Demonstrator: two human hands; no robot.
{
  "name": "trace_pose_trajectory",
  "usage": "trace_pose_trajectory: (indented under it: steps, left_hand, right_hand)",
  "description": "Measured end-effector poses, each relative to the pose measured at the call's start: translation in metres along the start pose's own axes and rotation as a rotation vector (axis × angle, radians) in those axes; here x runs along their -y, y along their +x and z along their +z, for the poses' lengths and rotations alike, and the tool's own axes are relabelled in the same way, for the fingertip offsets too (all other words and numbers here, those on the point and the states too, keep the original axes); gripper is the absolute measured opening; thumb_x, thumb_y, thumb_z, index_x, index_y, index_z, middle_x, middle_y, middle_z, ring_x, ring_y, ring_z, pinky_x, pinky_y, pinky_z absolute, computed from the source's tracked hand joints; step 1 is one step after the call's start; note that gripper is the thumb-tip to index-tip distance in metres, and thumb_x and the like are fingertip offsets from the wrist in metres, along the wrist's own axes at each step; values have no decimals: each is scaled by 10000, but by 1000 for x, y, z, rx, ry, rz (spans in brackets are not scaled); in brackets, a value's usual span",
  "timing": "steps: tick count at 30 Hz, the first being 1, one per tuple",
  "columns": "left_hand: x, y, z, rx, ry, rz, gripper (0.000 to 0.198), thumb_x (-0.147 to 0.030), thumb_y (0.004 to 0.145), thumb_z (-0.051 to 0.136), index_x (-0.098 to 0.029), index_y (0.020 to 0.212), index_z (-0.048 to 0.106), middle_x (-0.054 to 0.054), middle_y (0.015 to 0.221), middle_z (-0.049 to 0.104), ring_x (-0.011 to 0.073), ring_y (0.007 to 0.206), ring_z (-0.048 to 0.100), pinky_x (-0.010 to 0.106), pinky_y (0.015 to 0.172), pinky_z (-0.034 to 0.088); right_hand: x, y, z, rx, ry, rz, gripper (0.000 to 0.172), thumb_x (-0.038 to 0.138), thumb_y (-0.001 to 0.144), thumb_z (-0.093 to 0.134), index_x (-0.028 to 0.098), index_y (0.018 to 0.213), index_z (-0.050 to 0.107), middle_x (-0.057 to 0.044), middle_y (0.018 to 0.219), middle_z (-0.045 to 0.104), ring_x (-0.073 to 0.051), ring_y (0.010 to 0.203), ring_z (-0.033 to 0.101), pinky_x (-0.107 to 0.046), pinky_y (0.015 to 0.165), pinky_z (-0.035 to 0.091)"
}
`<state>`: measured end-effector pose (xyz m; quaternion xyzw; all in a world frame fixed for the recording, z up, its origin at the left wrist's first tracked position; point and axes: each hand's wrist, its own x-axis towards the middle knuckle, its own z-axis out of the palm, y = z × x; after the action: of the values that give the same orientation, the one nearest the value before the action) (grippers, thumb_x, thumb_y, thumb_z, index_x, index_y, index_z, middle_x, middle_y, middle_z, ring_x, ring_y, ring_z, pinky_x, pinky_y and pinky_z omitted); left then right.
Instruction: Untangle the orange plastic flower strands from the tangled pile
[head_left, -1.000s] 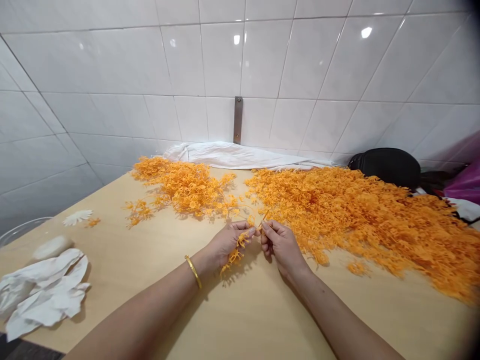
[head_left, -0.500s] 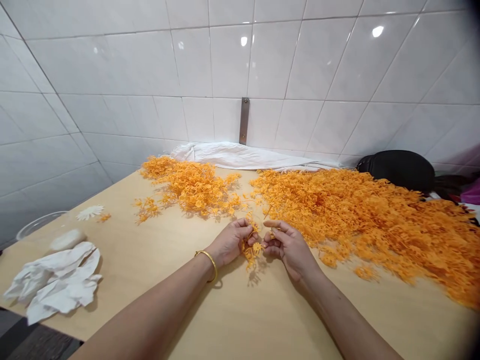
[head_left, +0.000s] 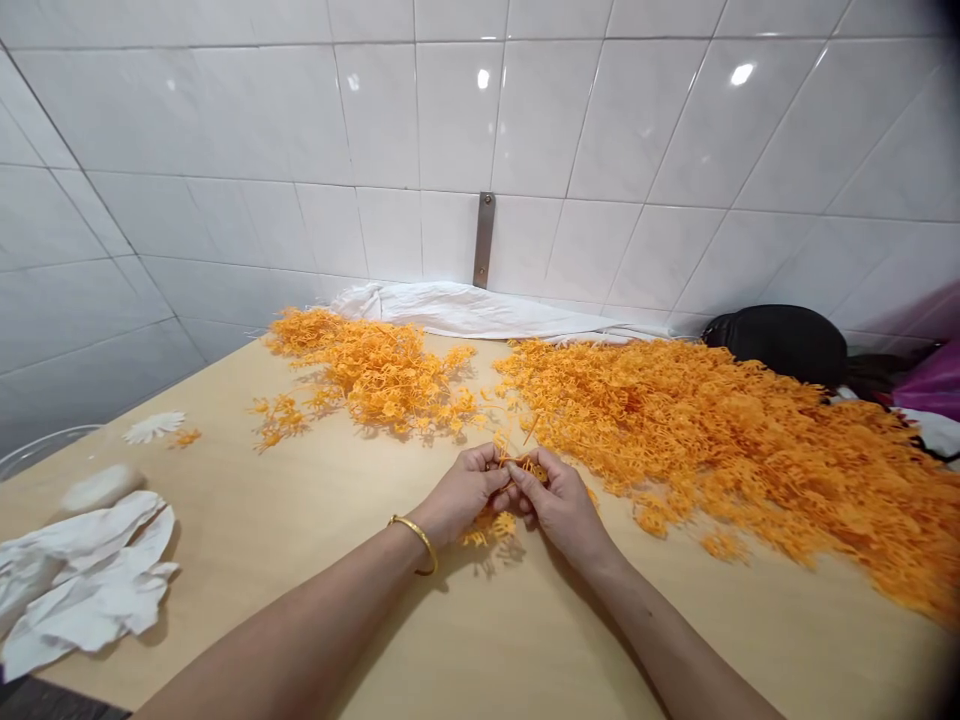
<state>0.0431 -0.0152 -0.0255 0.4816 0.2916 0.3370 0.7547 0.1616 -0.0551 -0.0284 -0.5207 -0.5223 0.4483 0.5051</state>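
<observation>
My left hand point(head_left: 466, 490), with a gold bangle at its wrist, is closed on a sprig of small orange artificial flowers point(head_left: 491, 530). Part of the sprig hangs below the fingers, near the tabletop. Pressed up against it, my right hand point(head_left: 559, 500) pinches the orange stems between thumb and fingers. The two sets of fingertips meet, and they hide where the stems come together. Just beyond the hands lie a smaller heap of orange sprigs point(head_left: 382, 375) to the left and a larger heap point(head_left: 697, 420) to the right.
Crumpled white cloth point(head_left: 97, 580), a white rounded object point(head_left: 101, 488) and a white flower-shaped piece point(head_left: 154, 427) lie at the left of the wooden table point(head_left: 262, 560). A rolled white cloth point(head_left: 480, 312) runs along the tiled wall. A black case point(head_left: 780, 340) sits behind the larger heap.
My right hand has moved left and closed in against my left hand, its fingers now pinching the stems. The view has shifted slightly to the right.
</observation>
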Motion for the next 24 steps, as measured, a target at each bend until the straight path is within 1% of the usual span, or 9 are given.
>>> trace_pose_trajectory:
  steps: [2,5,8,10,13,16,18,21,24]
  left_hand:
    - [-3,0,0,20,1,-13,137,-219,660,595,-141,649,483,-35,428,484,41,342,397,151,365,257]
    - [-6,1,-2,62,-30,-54,175,-236,642,625,-132,630,484,-18,455,508,43,353,415,155,366,263]
    - [-6,4,-6,95,-92,-109,186,-244,639,641,-132,693,502,-34,443,492,15,318,340,146,354,224]
    - [-5,5,-7,124,-133,-136,198,-247,641,642,-138,734,504,-50,440,476,3,306,292,144,349,212]
    - [-4,6,-5,123,-106,-114,183,-234,644,630,-139,727,498,-51,448,477,9,313,302,150,352,241]
    - [-3,5,1,14,-13,-4,165,-203,642,613,-136,629,463,-35,440,485,33,344,379,157,366,276]
    - [-3,5,5,-40,-5,22,175,-199,650,602,-138,601,445,-33,432,479,36,348,388,157,367,278]
    - [-2,5,5,3,-74,-47,176,-222,654,611,-135,628,460,-37,433,472,27,324,344,157,346,248]
    - [-2,4,-1,135,-186,-143,157,-221,658,616,-134,681,487,-55,434,439,12,311,271,150,332,209]
  right_hand:
    - [0,0,-1,-7,71,60,261,430,705,564,188,695,467,65,438,476,-65,336,370,-175,314,283]
    - [0,1,-2,25,286,159,284,412,653,624,184,692,460,55,467,501,-49,344,354,-163,319,285]
    - [0,4,-4,33,460,207,308,373,600,679,180,671,450,55,476,486,-42,375,361,-158,352,308]
    - [0,5,-5,25,482,204,310,374,599,678,182,656,441,60,476,458,-44,382,356,-163,355,312]
    - [2,4,-9,3,251,105,257,398,674,603,188,659,456,63,446,426,-58,363,351,-184,348,305]
    - [4,2,-11,-84,-160,-117,238,376,728,549,186,603,480,33,472,465,-78,407,402,-198,376,315]
    - [4,0,-8,-137,-243,-175,243,366,741,535,186,587,479,27,484,475,-81,421,410,-199,380,313]
    - [3,0,-1,-126,30,-45,238,396,745,527,196,636,459,56,421,419,-72,356,359,-194,343,294]
    - [4,3,-6,-140,381,81,249,366,671,615,191,625,443,60,447,410,-56,361,344,-179,327,297]
